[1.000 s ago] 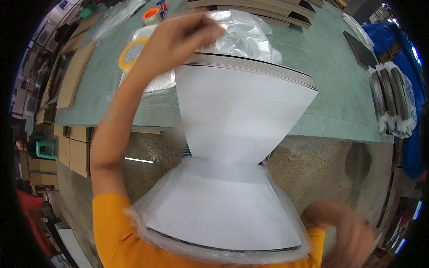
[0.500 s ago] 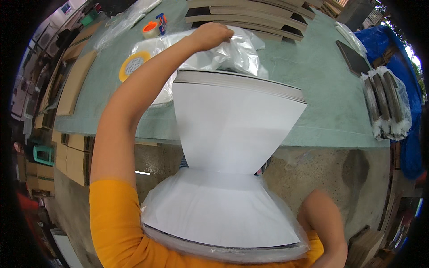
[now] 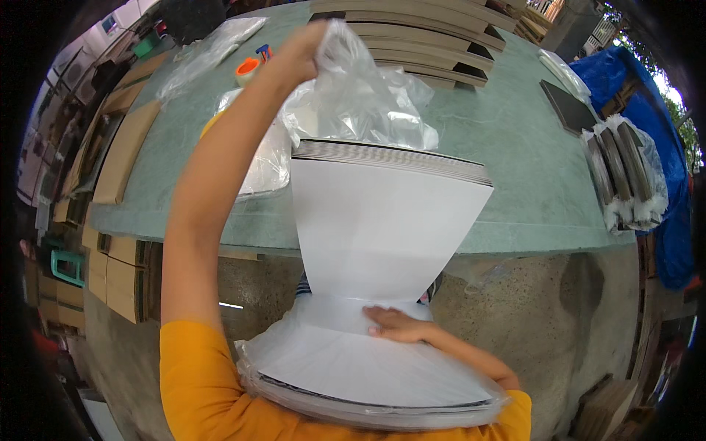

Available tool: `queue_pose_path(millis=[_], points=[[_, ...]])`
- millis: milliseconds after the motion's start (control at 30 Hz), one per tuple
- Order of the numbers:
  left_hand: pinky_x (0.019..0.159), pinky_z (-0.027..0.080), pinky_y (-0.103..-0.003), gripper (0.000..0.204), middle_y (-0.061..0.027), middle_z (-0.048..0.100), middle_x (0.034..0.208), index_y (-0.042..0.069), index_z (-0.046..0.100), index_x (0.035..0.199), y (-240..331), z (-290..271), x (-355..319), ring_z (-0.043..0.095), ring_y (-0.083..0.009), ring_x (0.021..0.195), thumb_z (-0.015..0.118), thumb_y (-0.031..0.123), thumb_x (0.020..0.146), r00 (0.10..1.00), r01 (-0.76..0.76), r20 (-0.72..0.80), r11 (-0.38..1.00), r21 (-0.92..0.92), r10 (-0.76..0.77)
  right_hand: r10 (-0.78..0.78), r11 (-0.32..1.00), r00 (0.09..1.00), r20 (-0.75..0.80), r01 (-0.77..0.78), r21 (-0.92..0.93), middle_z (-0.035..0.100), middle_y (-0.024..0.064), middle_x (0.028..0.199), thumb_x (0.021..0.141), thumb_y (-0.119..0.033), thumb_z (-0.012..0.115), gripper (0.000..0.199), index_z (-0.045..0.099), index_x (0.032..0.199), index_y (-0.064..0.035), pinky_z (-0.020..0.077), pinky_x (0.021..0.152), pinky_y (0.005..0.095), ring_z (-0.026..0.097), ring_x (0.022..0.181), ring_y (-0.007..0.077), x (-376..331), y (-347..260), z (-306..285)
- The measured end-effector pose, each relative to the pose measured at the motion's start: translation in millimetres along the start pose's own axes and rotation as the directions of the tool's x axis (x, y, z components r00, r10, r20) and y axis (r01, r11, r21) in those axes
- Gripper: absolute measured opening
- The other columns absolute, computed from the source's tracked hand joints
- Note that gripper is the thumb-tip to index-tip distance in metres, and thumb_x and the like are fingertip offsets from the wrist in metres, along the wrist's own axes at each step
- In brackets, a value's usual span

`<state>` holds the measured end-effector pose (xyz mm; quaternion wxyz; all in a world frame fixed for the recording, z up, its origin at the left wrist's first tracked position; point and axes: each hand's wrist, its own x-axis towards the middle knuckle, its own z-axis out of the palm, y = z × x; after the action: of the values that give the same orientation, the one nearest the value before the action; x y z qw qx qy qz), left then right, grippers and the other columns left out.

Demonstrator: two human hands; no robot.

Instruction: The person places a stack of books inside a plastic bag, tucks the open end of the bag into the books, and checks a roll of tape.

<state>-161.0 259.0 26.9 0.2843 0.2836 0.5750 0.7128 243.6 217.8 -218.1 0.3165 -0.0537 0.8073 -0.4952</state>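
Observation:
My left hand (image 3: 300,53), raised beyond the white boards, is closed on a clear plastic bag (image 3: 357,88) and lifts part of it off the pile of plastic. A thick stack of white boards (image 3: 386,220) leans on the table's near edge, its layered edges facing away from me. Nearer my body, a white panel (image 3: 368,367) lies inside clear plastic (image 3: 471,411). My right hand (image 3: 397,324) rests on that panel close to where it meets the upright boards, fingers stretched out, holding nothing. Some blur softens both hands.
Long grey-brown boards (image 3: 412,37) are stacked at the table's far side. An orange-cored tape roll (image 3: 248,70) stands left on the green table (image 3: 529,191). Plastic-wrapped dark pieces (image 3: 625,173) and a dark flat board (image 3: 568,105) lie right. Cardboard (image 3: 121,283) is stacked left.
My left hand has moved left and pulled the plastic bag up with it. My right hand has come in from the lower right onto the white panel. My left arm now hides most of the yellow tape roll.

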Motion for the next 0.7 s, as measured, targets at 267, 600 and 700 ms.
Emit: queue_pose_path(millis=[267, 600, 700], points=[[0.082, 0.039, -0.042, 0.030, -0.0188, 0.056, 0.098, 0.001, 0.053, 0.101, -83.0, 38.2, -262.2, 0.053, -0.0330, 0.093, 0.046, 0.022, 0.081, 0.662, -0.338, 0.378, 0.193, 0.921, -0.647, -0.140, 0.956, 0.542, -0.829, 0.291, 0.029, 0.059, 0.0136, 0.094, 0.073, -0.015, 0.061, 0.033, 0.055, 0.101, 0.0010, 0.0447, 0.071, 0.0306, 0.057, 0.082, 0.0215, -51.9, -75.2, -60.0], [0.067, 0.050, -0.032, 0.034, -0.0124, 0.058, 0.090, -0.003, 0.053, 0.100, -99.2, -22.2, -260.6, 0.059, -0.0187, 0.076, 0.050, 0.026, 0.084, 0.715, 0.698, 0.040, 0.716, 0.012, -0.698, -0.029, 0.340, 0.855, -0.517, 0.495, 0.799, 0.051, 0.0114, 0.109, 0.067, -0.051, 0.064, 0.078, 0.041, 0.116, 0.0058, 0.0374, 0.087, 0.0337, 0.047, 0.104, 0.0198, -84.4, -75.8, -123.3], [0.064, 0.051, -0.031, 0.032, -0.0119, 0.058, 0.087, -0.003, 0.053, 0.098, -111.3, -40.4, -257.8, 0.059, -0.0181, 0.074, 0.049, 0.026, 0.084, 0.761, 0.647, 0.126, 0.725, -0.237, -0.637, 0.033, 0.587, 0.792, -0.610, 0.478, 0.653, 0.055, 0.0062, 0.091, 0.063, -0.049, 0.066, 0.071, 0.049, 0.108, 0.0048, 0.0410, 0.062, 0.0244, 0.051, 0.078, 0.0130, -71.6, -60.4, -98.9]])
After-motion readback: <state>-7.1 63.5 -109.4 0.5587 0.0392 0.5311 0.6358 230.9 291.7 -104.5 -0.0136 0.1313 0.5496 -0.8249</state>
